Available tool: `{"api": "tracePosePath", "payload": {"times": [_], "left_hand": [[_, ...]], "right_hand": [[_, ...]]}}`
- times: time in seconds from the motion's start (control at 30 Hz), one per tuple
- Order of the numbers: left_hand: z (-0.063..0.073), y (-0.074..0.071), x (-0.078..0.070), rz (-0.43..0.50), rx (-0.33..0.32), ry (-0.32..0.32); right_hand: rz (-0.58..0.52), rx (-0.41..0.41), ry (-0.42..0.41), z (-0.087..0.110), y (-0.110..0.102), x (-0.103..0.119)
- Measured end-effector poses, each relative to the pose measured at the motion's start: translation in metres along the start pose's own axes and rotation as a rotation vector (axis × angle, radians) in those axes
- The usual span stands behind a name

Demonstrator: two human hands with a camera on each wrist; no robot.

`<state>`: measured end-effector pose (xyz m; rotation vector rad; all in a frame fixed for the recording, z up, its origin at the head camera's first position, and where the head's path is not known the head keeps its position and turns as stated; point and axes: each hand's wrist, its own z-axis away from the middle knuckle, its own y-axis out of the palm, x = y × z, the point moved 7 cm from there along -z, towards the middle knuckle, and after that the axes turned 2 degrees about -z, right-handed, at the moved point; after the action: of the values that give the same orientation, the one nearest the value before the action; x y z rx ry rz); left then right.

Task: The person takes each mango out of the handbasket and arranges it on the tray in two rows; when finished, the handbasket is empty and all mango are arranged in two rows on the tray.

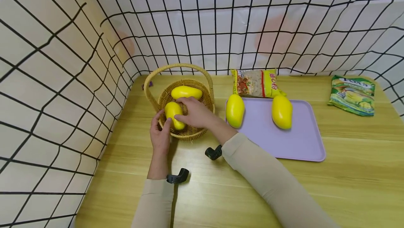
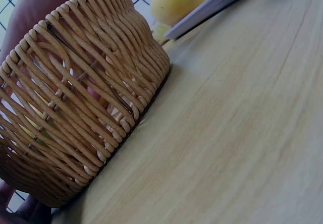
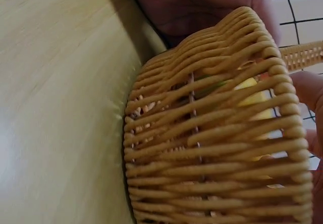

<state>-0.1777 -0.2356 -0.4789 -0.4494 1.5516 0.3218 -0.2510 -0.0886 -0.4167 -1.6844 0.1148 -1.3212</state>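
Reaching into the wicker basket (image 1: 189, 136), the right hand (image 1: 197, 112) sets its thumb against the front yellow mango (image 1: 174, 110), with its forefinger apart from the thumb near the fruit's far end; since the other fingers are hidden, I cannot tell whether it grips. The left hand (image 1: 160, 136) is at the basket's left side, its thumb at the same mango's near side and its fingers along the rim and outer wall; whether these fingers are closed on anything I cannot tell either. The front mango lies inside the basket, with the rear mango (image 1: 187, 92) lying crosswise behind it, under the arched handle (image 1: 179, 65). To the right, a lilac tray (image 1: 277, 143) rests on the wooden counter (image 1: 221, 196), carrying a left tray mango (image 1: 235, 111) at its left edge, greenish near its lower end, and a right tray mango (image 1: 282, 112) by its far edge. Just behind the tray lies a yellow-ended food packet (image 1: 255, 82), and well off to the right a green packet (image 1: 352, 95). Black grid lines cross the pale backdrop, and each wrist bears a dark device, the right one (image 1: 214, 153) above the counter.
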Motion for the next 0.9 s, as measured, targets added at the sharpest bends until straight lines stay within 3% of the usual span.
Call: {"api": "tracePosePath", "payload": {"times": [0.23,0.9], "left_hand": [[0.001,0.001,-0.002,-0.004,-0.007,0.027],[0.000,0.000,-0.002,-0.001,-0.018,0.012]], "right_hand": [[-0.026,0.020,0.002,-0.011,0.006,-0.004],[-0.014,0.029,-0.002,-0.019,0.015,-0.011]]}}
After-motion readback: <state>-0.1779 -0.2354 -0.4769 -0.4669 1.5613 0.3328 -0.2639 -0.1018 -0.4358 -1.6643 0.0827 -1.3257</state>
